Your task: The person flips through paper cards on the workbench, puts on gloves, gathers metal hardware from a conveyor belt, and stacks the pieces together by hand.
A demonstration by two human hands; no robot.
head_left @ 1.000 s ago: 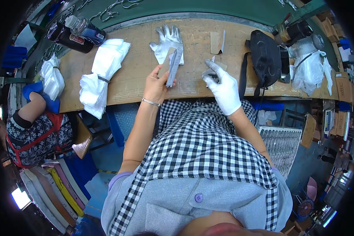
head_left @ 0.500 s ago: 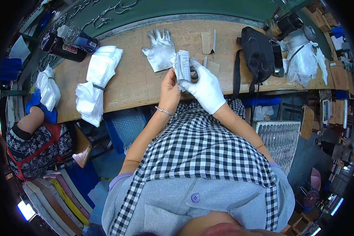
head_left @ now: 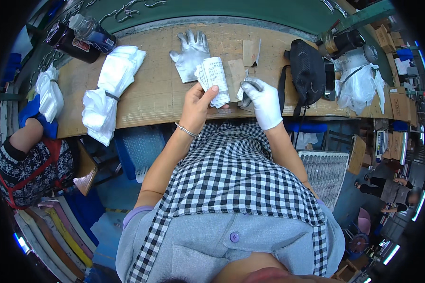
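My bare left hand is wrapped round a curled bundle of printed paper slips, its thumb pressed on top. A grey-and-white work glove covers my right hand, which is apart from the bundle and to its right. Its fingers pinch a narrow pale slip, partly hidden by the fingertips. Just behind the bundle lies a loose grey-white glove, palm side showing and fingers pointing away. Brown paper pieces lie on the table beyond my right hand.
Plastic-wrapped white bundles lie at the table's left, by dark bottles. A black bag and a clear plastic bag are at the right. Another person's arm rests at the far left. Metal hooks hang behind.
My right hand has come away from the paper bundle to the right, now pinching a slip. The bundle stays in my left hand, turned so its printed face shows more.
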